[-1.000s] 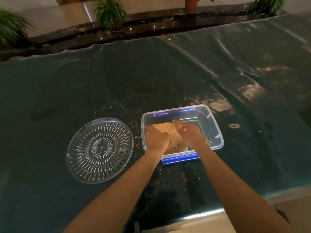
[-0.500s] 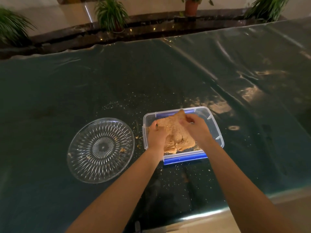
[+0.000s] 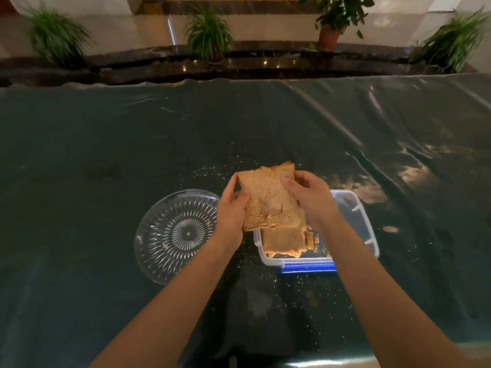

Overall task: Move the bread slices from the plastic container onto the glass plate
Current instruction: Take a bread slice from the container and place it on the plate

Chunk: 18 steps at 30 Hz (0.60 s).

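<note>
A stack of brown bread slices (image 3: 268, 197) is held up above the left end of the clear plastic container (image 3: 368, 235). My left hand (image 3: 231, 211) grips the stack's left edge and my right hand (image 3: 310, 197) grips its right side. More bread (image 3: 283, 241) lies inside the container, below the raised stack. The cut-glass plate (image 3: 172, 237) sits on the table to the left of the container, holding only a few crumbs.
A dark glossy plastic sheet (image 3: 106, 155) covers the table, with crumbs scattered around the plate and container. The container has a blue clip (image 3: 308, 268) on its near side. Potted plants (image 3: 207, 35) stand along a ledge beyond the table's far edge.
Both hands lifted the bread stack up out of the container and shifted it slightly left toward the plate. The camera view also tilted.
</note>
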Motion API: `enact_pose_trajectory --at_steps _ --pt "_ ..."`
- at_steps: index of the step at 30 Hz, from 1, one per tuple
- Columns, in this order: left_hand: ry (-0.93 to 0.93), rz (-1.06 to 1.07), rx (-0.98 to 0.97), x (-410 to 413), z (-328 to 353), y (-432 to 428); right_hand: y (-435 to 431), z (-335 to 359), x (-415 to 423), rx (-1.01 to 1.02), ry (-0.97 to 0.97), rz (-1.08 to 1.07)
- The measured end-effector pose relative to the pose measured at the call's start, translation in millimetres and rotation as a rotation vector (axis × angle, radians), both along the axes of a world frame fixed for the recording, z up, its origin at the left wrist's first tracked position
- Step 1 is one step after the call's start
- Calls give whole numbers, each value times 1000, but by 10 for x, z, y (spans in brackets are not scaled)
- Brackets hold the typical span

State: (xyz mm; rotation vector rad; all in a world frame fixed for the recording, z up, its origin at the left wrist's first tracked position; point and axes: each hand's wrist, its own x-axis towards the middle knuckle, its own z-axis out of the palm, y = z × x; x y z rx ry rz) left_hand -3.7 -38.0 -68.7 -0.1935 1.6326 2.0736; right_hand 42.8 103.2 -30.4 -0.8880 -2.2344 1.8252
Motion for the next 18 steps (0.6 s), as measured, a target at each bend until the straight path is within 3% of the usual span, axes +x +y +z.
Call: enact_pose_trajectory --at_steps 9,14,18 --pt "-36 280 -250 -334 -238 -996 -950 -426 -692 -88 -158 154" --pt "-37 267 -411 -547 -350 -1306 -1314 -685 -937 -103 -212 187" --pt "-63 215 -439 -668 -449 -1380 -1465 -862 -1091 -5 -253 204"
